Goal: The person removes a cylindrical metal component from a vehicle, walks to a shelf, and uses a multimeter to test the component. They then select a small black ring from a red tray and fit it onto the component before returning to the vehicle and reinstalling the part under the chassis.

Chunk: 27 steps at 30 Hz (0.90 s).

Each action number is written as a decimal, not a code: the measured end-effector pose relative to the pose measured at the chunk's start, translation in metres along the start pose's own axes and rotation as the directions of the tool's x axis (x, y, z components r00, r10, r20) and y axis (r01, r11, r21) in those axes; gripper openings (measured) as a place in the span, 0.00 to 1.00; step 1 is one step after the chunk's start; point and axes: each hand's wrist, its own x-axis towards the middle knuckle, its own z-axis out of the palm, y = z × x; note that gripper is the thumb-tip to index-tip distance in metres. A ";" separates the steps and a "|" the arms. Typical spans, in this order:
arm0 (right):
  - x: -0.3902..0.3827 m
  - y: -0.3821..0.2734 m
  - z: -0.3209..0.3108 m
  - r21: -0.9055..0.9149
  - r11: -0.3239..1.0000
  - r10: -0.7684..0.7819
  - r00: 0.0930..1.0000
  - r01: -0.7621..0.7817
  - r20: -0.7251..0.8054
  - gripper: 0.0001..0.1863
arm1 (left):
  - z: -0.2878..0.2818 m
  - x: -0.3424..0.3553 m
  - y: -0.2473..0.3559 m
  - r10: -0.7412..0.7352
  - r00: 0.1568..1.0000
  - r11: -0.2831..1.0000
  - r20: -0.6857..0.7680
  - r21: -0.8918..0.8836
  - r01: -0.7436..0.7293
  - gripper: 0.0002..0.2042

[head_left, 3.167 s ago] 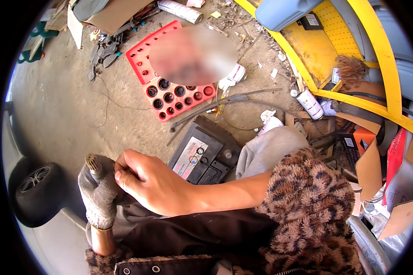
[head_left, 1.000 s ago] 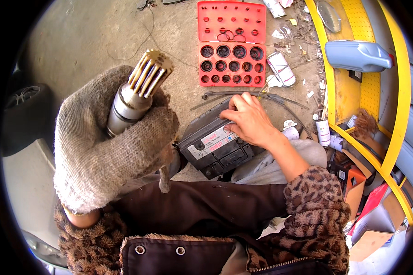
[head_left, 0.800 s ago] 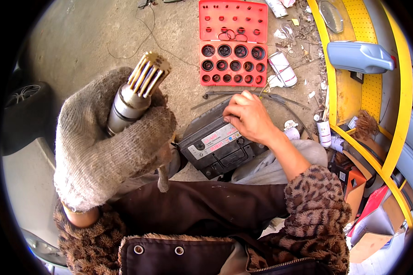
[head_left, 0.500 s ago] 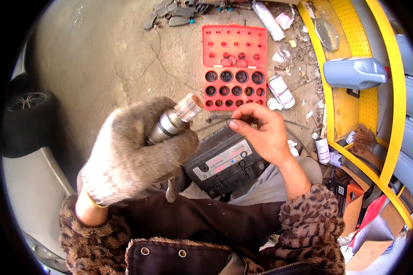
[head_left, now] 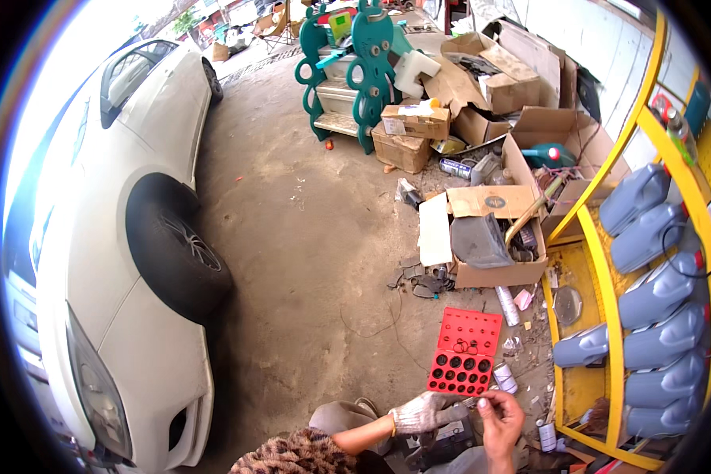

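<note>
My left hand [head_left: 425, 413], in a grey-white work glove, is closed around a small cylindrical metal part [head_left: 470, 401]. Close beside the part is my bare right hand [head_left: 502, 424], thumb and fingers pinched together; whatever they hold is too small to make out. Just beyond both hands, an open red O-ring case [head_left: 464, 351] lies on the ground, with black rings sorted in its round compartments and a few loose ones near the hinge. Beneath my hands sits a black car battery [head_left: 454, 444], partly hidden by them.
A white car [head_left: 114, 229] stands at left, its front wheel [head_left: 183, 251] turned outward. To the right, a yellow metal rack [head_left: 600, 261] holds several grey-blue jugs [head_left: 652, 296]. Ahead are cluttered cardboard boxes [head_left: 494, 272] and a green-sided step shelf [head_left: 371, 71]. Spray cans [head_left: 507, 306] lie beside the case.
The view has tilted up and away, so hands and case now appear lower and smaller. My right hand has come closer to the metal part, which my left hand still grips.
</note>
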 end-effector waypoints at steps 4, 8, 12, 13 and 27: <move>-0.035 -0.100 0.018 -0.103 0.992 0.091 0.970 -0.069 0.224 0.05 | 0.030 -0.082 0.044 -0.211 0.974 0.976 -0.087 -0.076 0.205 0.23; -0.079 -0.138 0.027 -0.131 0.991 0.037 0.897 0.024 0.440 0.06 | 0.050 -0.160 0.123 -0.146 0.953 0.985 -0.264 0.051 0.165 0.21; -0.113 -0.254 0.034 -0.079 0.997 0.060 0.774 -0.013 0.631 0.07 | 0.085 -0.242 0.188 -0.176 0.872 0.984 -0.457 -0.079 0.158 0.19; -0.122 -0.272 0.035 -0.075 0.994 -0.009 0.736 0.081 0.677 0.07 | 0.102 -0.259 0.207 -0.150 0.809 0.986 -0.568 -0.144 0.081 0.18; -0.275 -0.388 0.052 -0.184 0.943 0.214 0.081 -0.278 0.973 0.10 | 0.285 -0.451 0.281 -0.202 0.441 0.876 -0.874 -0.363 -0.317 0.14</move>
